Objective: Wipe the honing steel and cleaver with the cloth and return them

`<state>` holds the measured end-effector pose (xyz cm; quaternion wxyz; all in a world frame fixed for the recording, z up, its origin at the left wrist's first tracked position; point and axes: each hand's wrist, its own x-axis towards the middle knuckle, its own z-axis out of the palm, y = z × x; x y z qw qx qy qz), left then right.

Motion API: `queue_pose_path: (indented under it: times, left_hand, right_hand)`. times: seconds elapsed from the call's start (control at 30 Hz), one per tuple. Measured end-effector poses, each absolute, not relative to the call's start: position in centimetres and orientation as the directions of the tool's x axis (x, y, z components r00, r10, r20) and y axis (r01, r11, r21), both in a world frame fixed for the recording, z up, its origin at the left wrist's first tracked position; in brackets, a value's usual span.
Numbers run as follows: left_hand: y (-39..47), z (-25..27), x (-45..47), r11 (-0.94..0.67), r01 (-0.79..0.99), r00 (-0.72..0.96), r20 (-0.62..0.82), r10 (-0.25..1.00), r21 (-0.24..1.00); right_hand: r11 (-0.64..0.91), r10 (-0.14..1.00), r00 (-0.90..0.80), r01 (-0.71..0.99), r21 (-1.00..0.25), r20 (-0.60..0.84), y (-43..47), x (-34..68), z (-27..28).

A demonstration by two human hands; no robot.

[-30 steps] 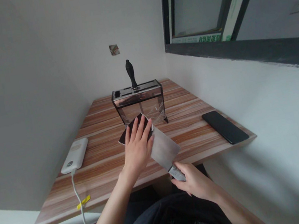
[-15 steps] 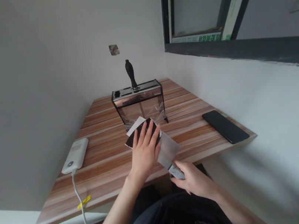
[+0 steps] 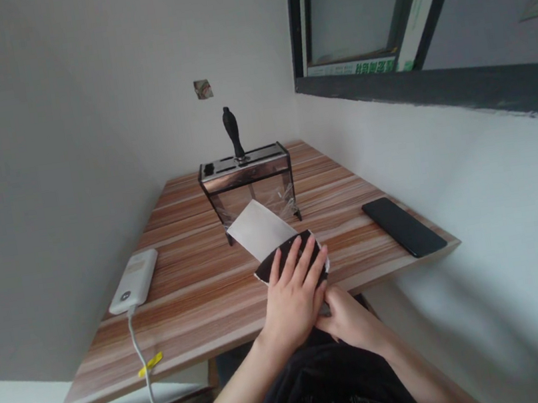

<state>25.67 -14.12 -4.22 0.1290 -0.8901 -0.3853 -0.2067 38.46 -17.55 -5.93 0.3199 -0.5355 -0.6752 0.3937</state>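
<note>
My left hand (image 3: 291, 300) lies flat with fingers stretched and slightly spread over a black sheet with torn white edges, which looks like sandpaper (image 3: 267, 268). Under the sheet is the broad, pale metal blade of a cleaver (image 3: 259, 227), its far part bare and pointing away to the left. My right hand (image 3: 352, 324) is closed around the cleaver's handle at the table's front edge. Most of the handle and the near part of the blade are hidden by my hands and the sheet.
Behind the blade stands a metal-topped frame (image 3: 250, 176) with clear film and an upright black handle (image 3: 232, 133). A black phone (image 3: 404, 227) lies at the right edge. A white power bank (image 3: 134, 282) with a cable (image 3: 140, 355) lies left, near a yellow strip (image 3: 150, 364).
My left hand has slid the black sheet down the blade toward the handle and to the right, baring the blade's far part. My right hand has kept its grip on the handle.
</note>
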Motion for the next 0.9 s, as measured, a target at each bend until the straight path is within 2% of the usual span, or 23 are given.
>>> queue_pose_path:
  times: [0.4,0.57,0.9]
  left_hand:
    - [-14.2,-3.8,25.4,-0.673,0.738,0.622,0.437,0.650,-0.051]
    - [-13.7,-3.3,25.2,-0.647,0.761,0.600,0.432,0.674,-0.048]
    - [-11.0,-2.8,23.0,-0.560,0.829,0.491,0.494,0.718,-0.010]
  right_hand:
    - [0.109,0.969,-0.248,0.473,-0.874,-0.014,-17.5,38.3,-5.7]
    - [0.135,0.970,-0.241,0.455,-0.880,0.025,-17.6,38.2,-5.9]
    - [0.121,0.961,-0.274,0.483,-0.867,-0.018,-18.1,37.9,-6.1]
